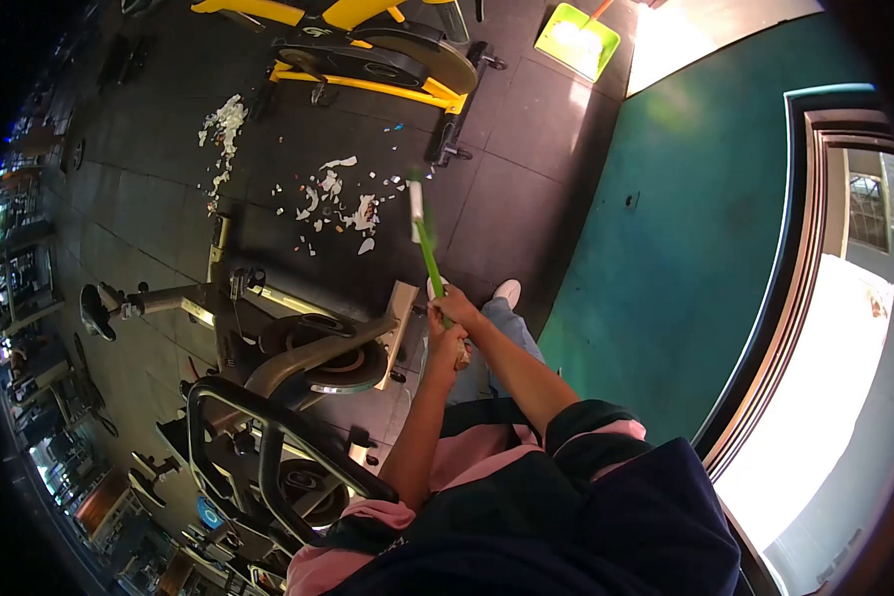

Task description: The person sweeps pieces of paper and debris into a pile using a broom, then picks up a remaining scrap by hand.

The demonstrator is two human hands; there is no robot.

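Note:
A broom with a green handle point(429, 260) and a white head point(415, 204) reaches out over the dark floor. My right hand point(455, 306) is closed around the handle. Just below it, nearer my body, my left hand point(447, 348) is wrapped round the same handle. White and coloured scraps point(363, 211) lie scattered on the floor left of the broom head. Farther left is a second heap of white scraps point(226, 124). A lime-green dustpan point(578, 42) rests on the floor at the upper right, apart from both hands.
A yellow and black exercise bike point(368, 65) stands beyond the scraps. Another bike point(313, 353) is close on my left. To the right runs a teal wall point(675, 228) with a bright window. My white shoe point(508, 292) shows beyond my forearms.

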